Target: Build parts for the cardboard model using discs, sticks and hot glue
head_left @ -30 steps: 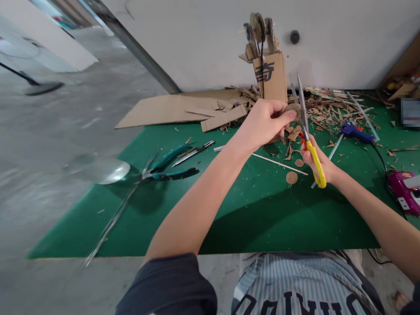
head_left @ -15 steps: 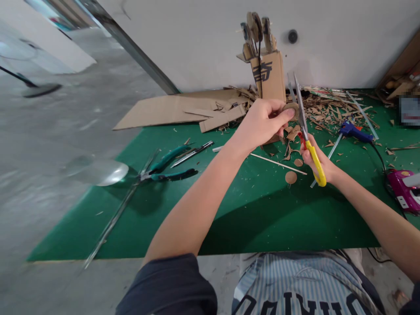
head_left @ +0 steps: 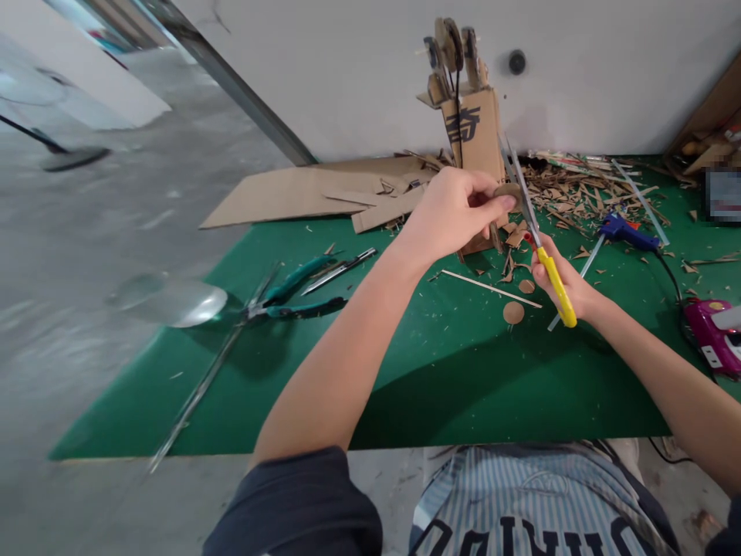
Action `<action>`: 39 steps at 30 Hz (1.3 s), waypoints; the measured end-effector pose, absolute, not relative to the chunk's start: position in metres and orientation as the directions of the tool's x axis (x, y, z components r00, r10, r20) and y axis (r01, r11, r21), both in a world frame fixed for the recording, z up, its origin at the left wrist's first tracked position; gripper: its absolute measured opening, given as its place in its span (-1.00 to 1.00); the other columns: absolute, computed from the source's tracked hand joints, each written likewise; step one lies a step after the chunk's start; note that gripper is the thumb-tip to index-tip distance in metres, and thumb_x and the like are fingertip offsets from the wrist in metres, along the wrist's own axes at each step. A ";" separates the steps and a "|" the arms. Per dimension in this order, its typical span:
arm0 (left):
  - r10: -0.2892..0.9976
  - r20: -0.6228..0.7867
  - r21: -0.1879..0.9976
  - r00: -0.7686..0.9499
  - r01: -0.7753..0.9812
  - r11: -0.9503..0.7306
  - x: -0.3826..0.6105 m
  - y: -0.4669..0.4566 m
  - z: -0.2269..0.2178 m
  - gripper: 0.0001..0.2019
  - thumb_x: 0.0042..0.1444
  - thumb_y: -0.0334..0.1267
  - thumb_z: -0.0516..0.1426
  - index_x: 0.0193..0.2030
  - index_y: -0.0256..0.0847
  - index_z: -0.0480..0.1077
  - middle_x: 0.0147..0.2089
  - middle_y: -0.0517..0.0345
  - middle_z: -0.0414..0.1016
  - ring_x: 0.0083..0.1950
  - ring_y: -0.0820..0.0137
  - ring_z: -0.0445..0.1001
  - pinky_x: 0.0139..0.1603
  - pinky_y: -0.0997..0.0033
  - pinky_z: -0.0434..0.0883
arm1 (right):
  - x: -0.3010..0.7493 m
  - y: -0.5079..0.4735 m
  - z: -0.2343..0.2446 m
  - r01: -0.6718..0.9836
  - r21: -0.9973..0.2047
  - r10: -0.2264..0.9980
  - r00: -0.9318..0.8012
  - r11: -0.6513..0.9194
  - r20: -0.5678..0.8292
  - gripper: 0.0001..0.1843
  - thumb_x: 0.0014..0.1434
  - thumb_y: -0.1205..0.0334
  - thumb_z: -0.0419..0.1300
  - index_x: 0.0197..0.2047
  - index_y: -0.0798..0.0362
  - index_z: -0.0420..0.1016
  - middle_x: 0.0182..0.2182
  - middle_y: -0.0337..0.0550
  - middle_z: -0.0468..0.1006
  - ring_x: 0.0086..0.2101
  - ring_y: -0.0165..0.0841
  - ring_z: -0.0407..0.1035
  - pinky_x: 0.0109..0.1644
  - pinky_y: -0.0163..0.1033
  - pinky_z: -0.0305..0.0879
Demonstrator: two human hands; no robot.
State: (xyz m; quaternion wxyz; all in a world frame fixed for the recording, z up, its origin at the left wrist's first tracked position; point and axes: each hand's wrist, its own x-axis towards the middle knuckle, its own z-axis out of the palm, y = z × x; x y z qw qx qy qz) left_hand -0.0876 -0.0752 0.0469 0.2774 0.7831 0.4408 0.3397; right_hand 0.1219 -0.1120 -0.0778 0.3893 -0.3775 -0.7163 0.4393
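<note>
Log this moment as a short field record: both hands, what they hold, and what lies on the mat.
Left: left hand pinches a cardboard disc above the green mat
Right: right hand grips yellow-handled scissors, blades at the disc's right edge
Blades: nearly together; whether they are cutting cannot be told
Mat, centre: loose disc, thin stick
Mat, left: teal-handled pliers
Mat, right: blue glue gun
Back: cardboard sheet, scraps, upright cardboard model
</note>
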 end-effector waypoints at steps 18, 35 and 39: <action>0.915 0.282 0.900 0.288 0.250 -0.356 -0.059 -0.069 0.014 -0.75 0.40 -0.17 0.11 -0.33 -0.20 0.36 -0.32 0.16 0.54 -0.43 0.53 0.56 -0.39 0.54 0.46 | 0.116 -0.116 -0.072 0.291 -0.892 0.923 -0.275 0.346 0.268 -0.15 0.30 -0.40 0.02 0.48 -0.12 0.03 -0.22 -0.13 0.38 -0.33 -0.28 0.32 -0.23 -0.12 0.47; 0.877 0.289 0.861 0.383 0.296 -0.413 -0.073 -0.066 0.022 -0.79 0.35 -0.28 0.11 -0.36 -0.20 0.36 -0.41 0.17 0.46 -0.42 0.49 0.56 -0.34 0.52 0.49 | 0.115 -0.119 -0.061 0.219 -0.930 0.942 -0.234 0.294 0.243 -0.09 0.21 -0.42 0.14 0.38 0.08 0.30 -0.17 -0.03 0.55 -0.27 -0.29 0.44 -0.20 -0.16 0.48; 0.878 0.271 0.847 0.395 0.336 -0.413 -0.072 -0.068 0.026 -0.76 0.35 -0.24 0.15 -0.38 -0.19 0.34 -0.48 0.19 0.44 -0.41 0.47 0.57 -0.35 0.53 0.48 | 0.116 -0.122 -0.063 0.258 -0.920 0.946 -0.213 0.296 0.244 0.01 0.20 -0.44 0.12 0.45 0.13 0.23 -0.02 0.12 0.58 -0.15 -0.19 0.52 -0.15 -0.11 0.52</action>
